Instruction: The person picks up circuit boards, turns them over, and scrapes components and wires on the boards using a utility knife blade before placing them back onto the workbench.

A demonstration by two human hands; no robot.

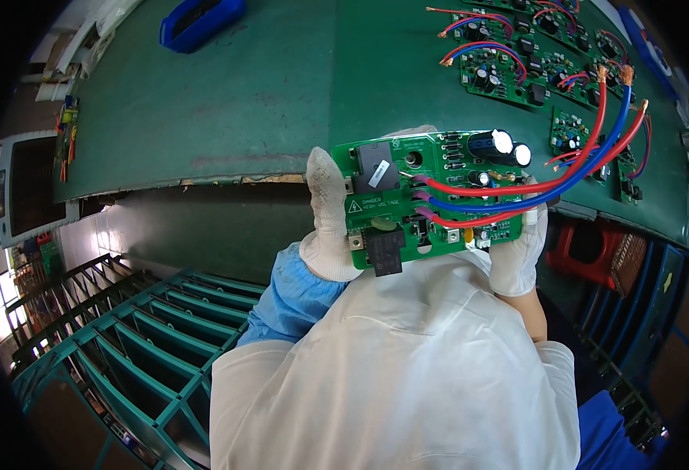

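Circuit board point(436, 177), green, is held up by the bench's near edge, component side showing, between two white-gloved hands: the left hand point(330, 223) pinches its left edge, thumb upright, fingers mostly hidden behind; the right hand point(517, 257) grips the lower right edge. Two red wires point(517, 189) and one blue wire point(621, 110) arc from it to the upper right, bare copper at their ends. Beyond, more wired boards point(495, 84) lie on the green bench point(242, 102). At its far left side sits a blue bin point(208, 33) with dark contents, too small to identify.
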